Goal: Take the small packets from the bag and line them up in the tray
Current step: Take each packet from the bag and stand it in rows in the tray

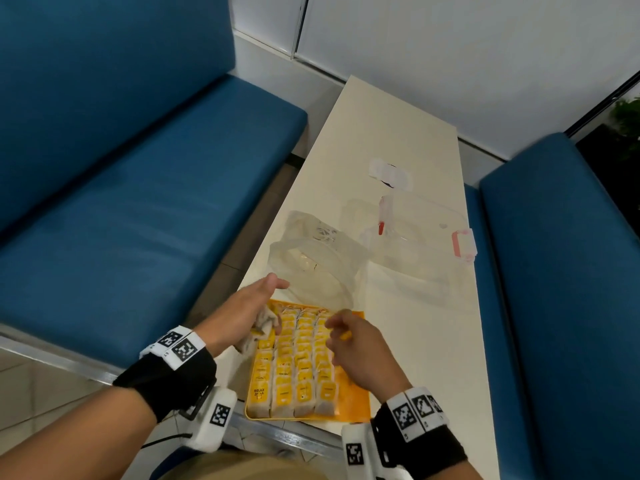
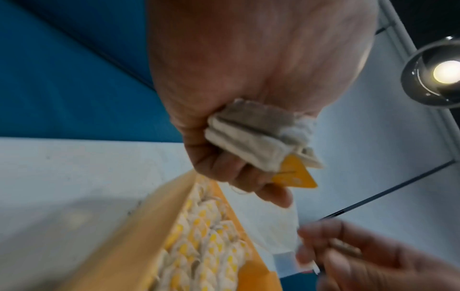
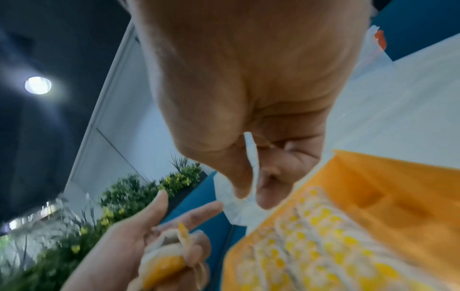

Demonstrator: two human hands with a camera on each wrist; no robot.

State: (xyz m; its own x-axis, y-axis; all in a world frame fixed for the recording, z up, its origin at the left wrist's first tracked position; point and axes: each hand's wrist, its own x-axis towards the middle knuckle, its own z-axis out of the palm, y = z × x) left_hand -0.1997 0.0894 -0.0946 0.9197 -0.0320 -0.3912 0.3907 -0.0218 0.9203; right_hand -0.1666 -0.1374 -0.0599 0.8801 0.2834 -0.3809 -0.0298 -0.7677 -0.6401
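Note:
An orange tray (image 1: 353, 393) at the table's near end holds several rows of small tea packets (image 1: 301, 362) with yellow tags. My left hand (image 1: 249, 310) hovers over the tray's far left corner and grips a bunch of packets (image 2: 254, 133), a yellow tag sticking out below the fingers. My right hand (image 1: 349, 337) is over the tray's far right part, thumb and fingers pinching one thin white packet (image 3: 251, 149) edge-on. The crumpled clear bag (image 1: 311, 261) lies just beyond the tray. Its inside is hard to make out.
A clear plastic box (image 1: 422, 244) with pink latches stands right of the bag, and a small clear piece (image 1: 389, 173) lies farther back. The narrow cream table (image 1: 398, 126) runs between two blue benches (image 1: 138, 202). The tray's right strip is bare orange.

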